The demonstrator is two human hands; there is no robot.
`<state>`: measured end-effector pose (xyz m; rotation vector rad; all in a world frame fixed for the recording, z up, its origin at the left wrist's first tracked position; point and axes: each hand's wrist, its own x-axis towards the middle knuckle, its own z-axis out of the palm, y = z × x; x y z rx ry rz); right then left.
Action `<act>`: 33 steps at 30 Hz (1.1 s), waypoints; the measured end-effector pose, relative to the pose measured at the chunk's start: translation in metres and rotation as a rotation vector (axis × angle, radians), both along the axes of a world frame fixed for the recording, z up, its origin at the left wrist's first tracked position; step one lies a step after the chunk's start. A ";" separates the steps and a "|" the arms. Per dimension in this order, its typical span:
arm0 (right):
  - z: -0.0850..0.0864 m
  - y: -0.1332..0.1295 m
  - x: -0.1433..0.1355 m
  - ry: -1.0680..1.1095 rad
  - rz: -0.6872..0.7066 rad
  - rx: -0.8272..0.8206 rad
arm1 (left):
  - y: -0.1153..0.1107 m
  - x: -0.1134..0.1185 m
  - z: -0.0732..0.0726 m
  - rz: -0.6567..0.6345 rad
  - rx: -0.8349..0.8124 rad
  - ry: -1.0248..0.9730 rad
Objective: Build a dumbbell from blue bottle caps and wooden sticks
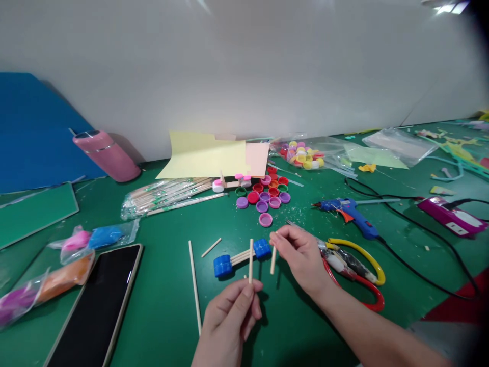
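Stick, base unseen in left hand

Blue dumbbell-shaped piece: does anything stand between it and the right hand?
Only the short stick that the right hand itself holds; nothing else visible does. The left hand holds another stick that crosses in front of the blue dumbbell-shaped piece in this view, but not on the right hand's side.

Matt wooden sticks, glossy blue plastic caps, smooth tabletop, matt paper
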<state>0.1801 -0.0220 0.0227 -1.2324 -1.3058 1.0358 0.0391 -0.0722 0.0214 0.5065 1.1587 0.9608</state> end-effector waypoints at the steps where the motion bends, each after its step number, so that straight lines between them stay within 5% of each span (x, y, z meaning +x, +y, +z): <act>1: 0.001 0.000 0.002 -0.048 0.021 0.025 | 0.001 -0.002 0.003 0.033 0.013 0.000; 7: 0.001 -0.013 0.001 -0.637 0.488 0.202 | 0.009 -0.016 0.024 0.194 0.141 0.045; 12: -0.010 -0.017 -0.009 -0.944 0.531 0.260 | 0.022 -0.019 0.038 0.116 0.257 0.080; 17: 0.005 -0.014 0.002 -0.860 0.364 0.189 | 0.038 -0.010 0.035 0.069 0.386 0.128; 22: 0.016 -0.031 0.054 -0.834 0.086 0.061 | 0.037 -0.009 0.020 0.033 0.495 0.392; 28: -0.019 -0.068 0.125 -1.124 -0.099 0.058 | 0.031 -0.012 0.012 -0.018 0.551 0.546; 33: -0.033 -0.067 0.141 -1.214 -0.122 -0.073 | 0.031 -0.013 0.015 -0.010 0.555 0.549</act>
